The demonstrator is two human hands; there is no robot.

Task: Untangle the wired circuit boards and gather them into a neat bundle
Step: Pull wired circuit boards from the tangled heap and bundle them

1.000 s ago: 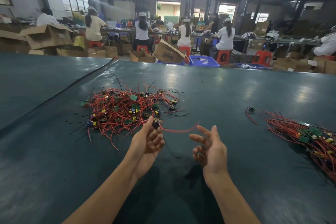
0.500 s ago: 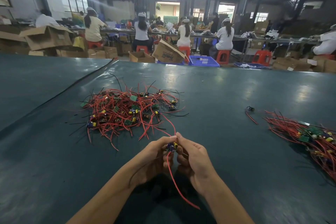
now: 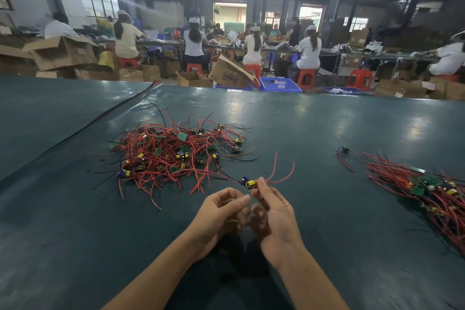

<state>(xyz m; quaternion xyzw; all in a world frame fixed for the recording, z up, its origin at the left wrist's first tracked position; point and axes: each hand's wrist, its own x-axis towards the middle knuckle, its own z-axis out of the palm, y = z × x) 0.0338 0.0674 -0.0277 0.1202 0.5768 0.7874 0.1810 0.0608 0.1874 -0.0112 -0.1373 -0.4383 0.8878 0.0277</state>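
My right hand (image 3: 275, 216) is up over the middle of the bench (image 3: 314, 128), nearer the near edge than the far one. Thumb and fingertips are pinching 1 small circuit board (image 3: 248, 183), the kind with a yellow part and a blue part on it. It's lifted clear of the surface. Its red wires (image 3: 275, 163) curl up and off to the right, and a thin black wire (image 3: 230, 176) trails from it back to the left, toward the tangled pile (image 3: 173, 153).

My left hand (image 3: 219, 214) is just beside the right one, fingers curled in, with the index tip almost touching the right fingertips right under the board. I honestly can't tell if it's got a wire pinched in there or nothing at all.

The tangled pile sits left of centre, further from me than my hands: a messy heap of red and black leads with little green boards and yellow parts mixed through it. Over at the right edge is the bundle (image 3: 432, 191), with its wires lying roughly the same way. 1 loose piece (image 3: 343, 150) with a red lead lies by itself between my hands and that bundle, closer to the bundle.

Past the far edge there's a blue crate (image 3: 279, 84), a tipped cardboard box (image 3: 230, 74), and people sitting on red stools (image 3: 305, 77) at another table.
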